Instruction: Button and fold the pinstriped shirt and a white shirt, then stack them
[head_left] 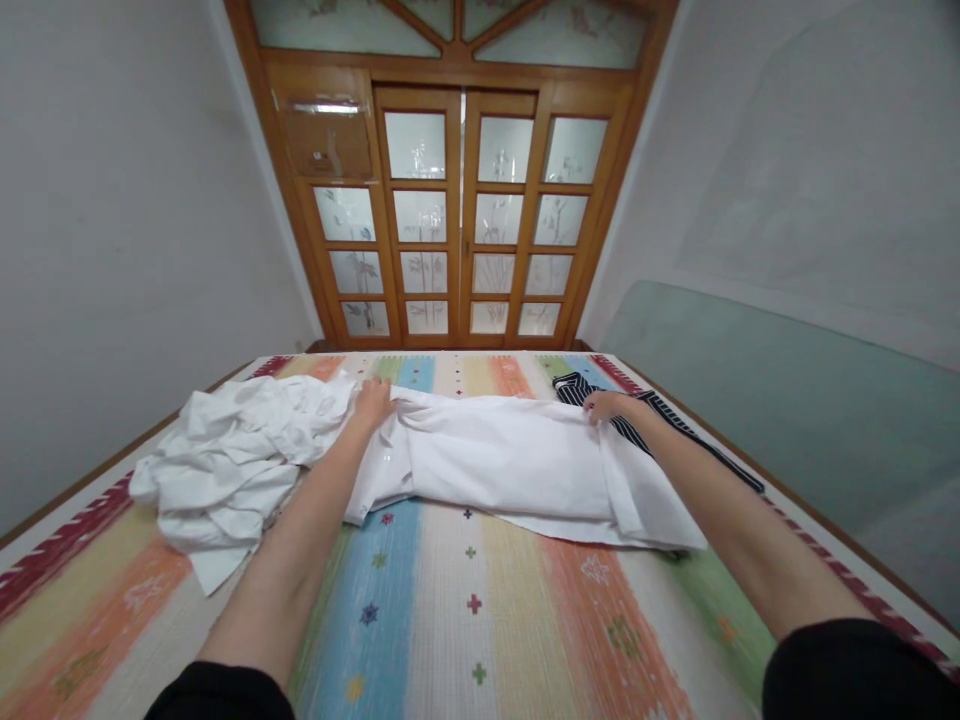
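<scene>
A white shirt (510, 460) lies folded lengthwise across the striped bedspread, its long side running left to right. My left hand (373, 402) is closed on its far edge near the left end, fingertips partly hidden. At the far edge toward the right end, my right hand (604, 405) pinches the fabric between thumb and fingers. Directly left of my left hand is a crumpled heap of white cloth (232, 450). A black-and-white striped garment (574, 388) lies behind and under my right hand and forearm.
The colourful striped bedspread (450, 620) covers the bed beneath everything. A pale green panel (765, 400) stands along the right wall. Beyond the bed's far edge are wooden doors (463, 230) with frosted panes, and a grey wall (127, 200) rises on the left.
</scene>
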